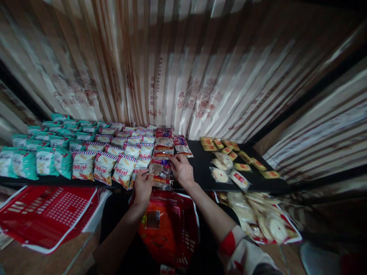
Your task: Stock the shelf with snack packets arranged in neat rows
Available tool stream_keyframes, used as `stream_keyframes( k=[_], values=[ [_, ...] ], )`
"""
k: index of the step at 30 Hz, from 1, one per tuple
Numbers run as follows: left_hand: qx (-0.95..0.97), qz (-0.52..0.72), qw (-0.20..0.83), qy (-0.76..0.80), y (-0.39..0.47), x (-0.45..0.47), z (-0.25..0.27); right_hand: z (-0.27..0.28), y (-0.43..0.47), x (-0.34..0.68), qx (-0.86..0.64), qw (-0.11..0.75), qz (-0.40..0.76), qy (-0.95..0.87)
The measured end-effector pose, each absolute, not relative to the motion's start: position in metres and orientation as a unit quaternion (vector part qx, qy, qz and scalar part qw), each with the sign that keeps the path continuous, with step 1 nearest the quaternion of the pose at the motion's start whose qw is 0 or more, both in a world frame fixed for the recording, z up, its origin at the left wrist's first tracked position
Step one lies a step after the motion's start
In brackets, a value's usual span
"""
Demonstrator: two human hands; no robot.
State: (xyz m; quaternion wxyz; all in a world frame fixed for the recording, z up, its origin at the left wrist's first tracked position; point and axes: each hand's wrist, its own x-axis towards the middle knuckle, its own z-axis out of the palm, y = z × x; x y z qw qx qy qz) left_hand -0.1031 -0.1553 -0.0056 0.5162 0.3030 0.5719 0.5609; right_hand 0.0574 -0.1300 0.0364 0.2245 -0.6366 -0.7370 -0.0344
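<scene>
A dark red and brown snack packet [160, 172] with a clear window lies at the front of a column of similar packets on the black shelf. My left hand [143, 188] has its fingers closed on the packet's lower left edge. At the upper right edge, my right hand [182, 170] pinches it between thumb and fingers. Behind it lie more packets of this kind [164, 143], and one slants at the right [182, 146]. Directly left of my hands stand rows of white bags with striped tops [123, 170].
Teal bags [25, 162] fill the shelf's left end. Small yellow packets [243, 167] and round wrapped items [220, 175] lie on the black shelf [197, 177] at right. Red baskets stand below: left [65, 212], between my knees [187, 229], and right [295, 238], filled with wrapped pieces.
</scene>
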Motion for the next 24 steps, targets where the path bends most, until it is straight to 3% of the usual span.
stream_keyframes(
  k=[24],
  values=[
    [0.300, 0.574, 0.489, 0.584, -0.149, -0.095, -0.003, 0.034, -0.108, 0.058, -0.575, 0.153, -0.116, -0.795]
  ],
)
